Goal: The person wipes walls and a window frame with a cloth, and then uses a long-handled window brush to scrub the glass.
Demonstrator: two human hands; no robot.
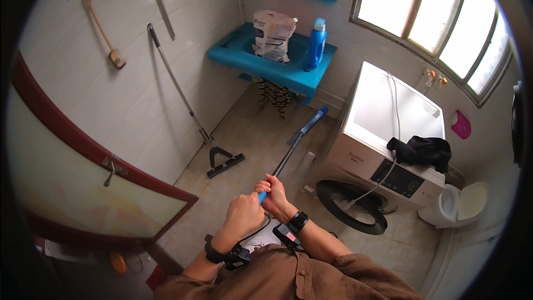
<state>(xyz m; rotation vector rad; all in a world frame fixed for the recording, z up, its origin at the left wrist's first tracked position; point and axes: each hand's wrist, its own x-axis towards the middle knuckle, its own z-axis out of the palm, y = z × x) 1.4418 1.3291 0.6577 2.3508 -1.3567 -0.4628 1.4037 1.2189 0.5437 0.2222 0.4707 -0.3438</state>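
Both hands grip one long-handled floor cleaning tool, a flat mop or a squeegee. Around its blue grip is my left hand (245, 216), nearer my body. My right hand (275, 196) closes on the pole just beyond it. From there the dark pole (288, 156) slants away to the right. Its blue head (309, 124) rests at the floor beside the washing machine, below the sink counter. Fingers hide part of the grip. A strapped black device sits on each wrist.
A washing machine (374, 133) with its round door (352, 207) ajar stands right, a black cloth (420, 151) on top. Ahead, a blue sink (266, 66) holds a bag (272, 35) and a detergent bottle (317, 43). A grey-handled squeegee (179, 77) leans left, near a door (104, 162).
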